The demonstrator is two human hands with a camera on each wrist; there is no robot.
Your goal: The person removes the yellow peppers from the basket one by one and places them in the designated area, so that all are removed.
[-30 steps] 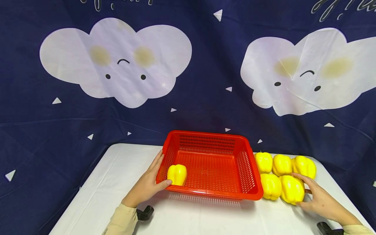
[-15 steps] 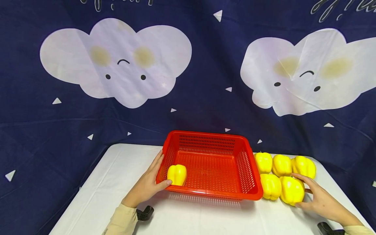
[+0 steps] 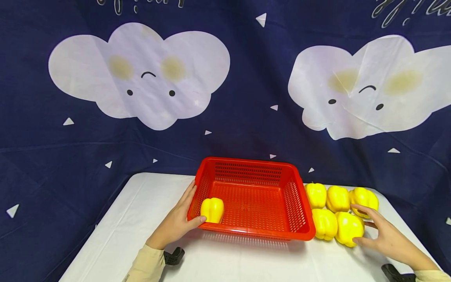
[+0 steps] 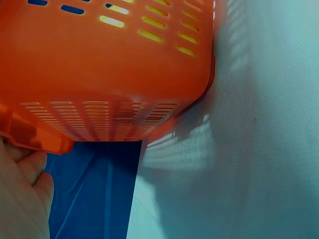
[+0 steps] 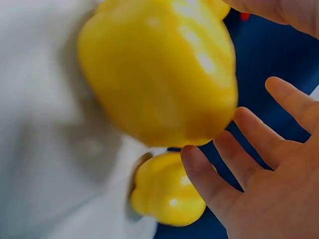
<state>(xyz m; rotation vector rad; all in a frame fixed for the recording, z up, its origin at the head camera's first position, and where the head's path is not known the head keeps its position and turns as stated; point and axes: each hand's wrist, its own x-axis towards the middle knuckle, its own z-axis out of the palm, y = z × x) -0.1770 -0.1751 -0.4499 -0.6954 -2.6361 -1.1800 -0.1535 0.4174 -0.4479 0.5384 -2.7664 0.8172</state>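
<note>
A red plastic basket (image 3: 246, 231) with slotted walls stands mid-table, one yellow bell pepper (image 3: 212, 210) in its near left corner. At that corner my left hand (image 3: 176, 225) grips the rim, thumb over the front edge and fingers along the left side. In the left wrist view, the fingers (image 4: 32, 167) sit under the rim. To the right, my right hand (image 3: 385, 237) is spread around the right side of the nearest bell pepper (image 3: 349, 229). The right wrist view has that pepper (image 5: 159, 74) large, with extended fingertips right at its surface.
Several more yellow bell peppers stand in two rows right of the basket, including a front one (image 3: 325, 224) and a back right one (image 3: 364, 201). A white cloth covers the table (image 3: 229, 262). Behind it hangs a dark blue curtain (image 3: 246, 117) with cloud prints.
My right hand's fingers have spread and drawn slightly away from the near right pepper, which stays about where it was. The left hand and basket have not moved.
</note>
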